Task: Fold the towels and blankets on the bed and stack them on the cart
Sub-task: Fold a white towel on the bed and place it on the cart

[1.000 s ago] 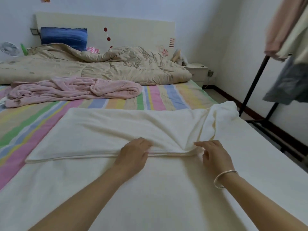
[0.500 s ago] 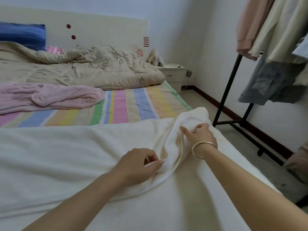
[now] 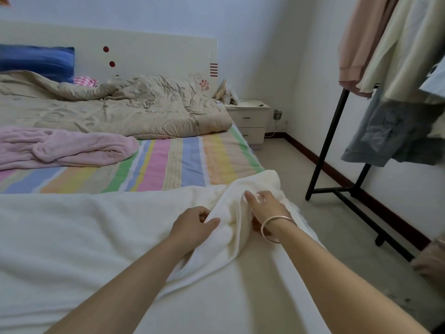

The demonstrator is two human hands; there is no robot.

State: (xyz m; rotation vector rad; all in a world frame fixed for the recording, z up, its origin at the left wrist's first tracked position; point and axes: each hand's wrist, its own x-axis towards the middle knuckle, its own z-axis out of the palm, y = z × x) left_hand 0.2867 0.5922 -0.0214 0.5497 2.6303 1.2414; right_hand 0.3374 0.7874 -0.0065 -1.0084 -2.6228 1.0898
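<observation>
A large white blanket [image 3: 79, 237] is spread over the near half of the striped bed [image 3: 183, 162], folded back on itself with a bunched corner at the bed's right edge. My left hand [image 3: 192, 227] pinches a fold of that blanket between thumb and fingers. My right hand [image 3: 267, 208], with a metal bangle on the wrist, grips the bunched corner just to the right. A crumpled pink blanket [image 3: 65, 148] lies at the left on the striped sheet. No cart is in view.
A rumpled beige quilt [image 3: 125, 109] and a blue pillow [image 3: 36, 60] lie by the headboard. A white nightstand [image 3: 250, 119] stands beyond the bed's right side. A black clothes rack [image 3: 330, 145] with hanging garments stands on the floor at right.
Both hands moved right from the blanket's folded edge to its right corner and took hold of it. Since half a second ago they gathered the corner more; the view turned right.
</observation>
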